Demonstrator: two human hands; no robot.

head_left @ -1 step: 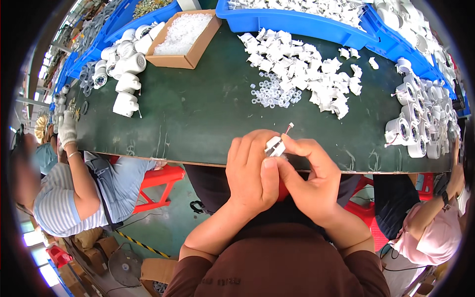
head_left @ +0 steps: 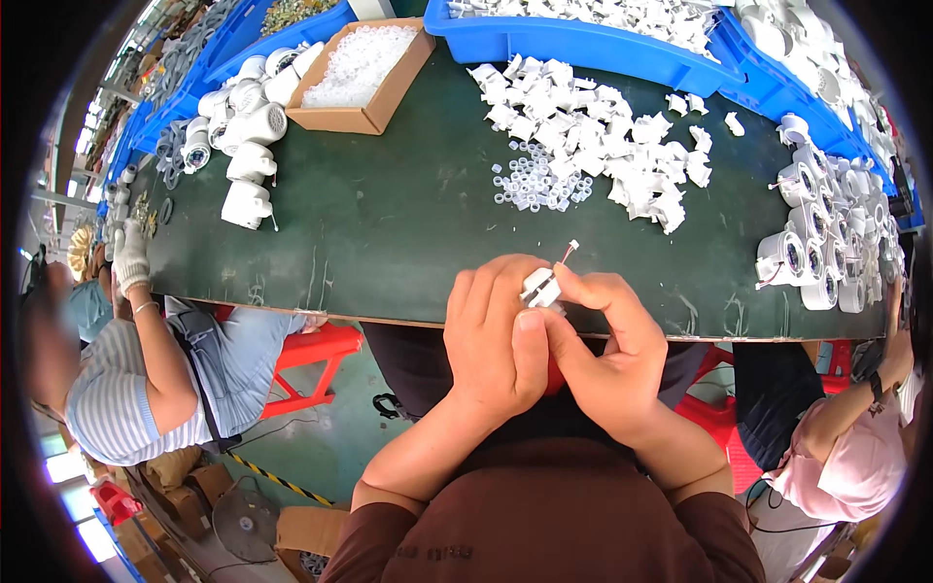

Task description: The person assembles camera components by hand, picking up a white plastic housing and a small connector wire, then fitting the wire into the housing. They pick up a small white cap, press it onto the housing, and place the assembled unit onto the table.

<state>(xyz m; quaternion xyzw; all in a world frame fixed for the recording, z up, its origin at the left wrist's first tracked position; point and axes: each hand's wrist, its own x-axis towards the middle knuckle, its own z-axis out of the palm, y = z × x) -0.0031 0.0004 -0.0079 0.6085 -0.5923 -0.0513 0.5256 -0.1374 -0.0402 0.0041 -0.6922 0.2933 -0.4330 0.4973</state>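
Note:
Just over the near edge of the table, both hands hold one small white plastic housing (head_left: 541, 288) with a dark slot across it. A thin wire (head_left: 567, 254) with a small white plug sticks up from beside it. My left hand (head_left: 494, 330) is wrapped round the housing from the left, hiding its lower part. From the right, my right hand (head_left: 612, 340) closes on the same part with thumb and index finger. Beyond them on the table lie a pile of white plastic brackets (head_left: 583, 117) and a cluster of small clear rings (head_left: 541, 178).
White camera-like housings (head_left: 248, 126) stand at the left, with more assembled units (head_left: 816, 243) at the right. A cardboard box (head_left: 335, 119) of clear pieces sits near blue bins (head_left: 583, 47) along the back. Co-workers sit at either side, one wearing a white glove (head_left: 132, 255).
My hands and the housing keep almost the same place. The wire's plug has shifted very slightly to the right.

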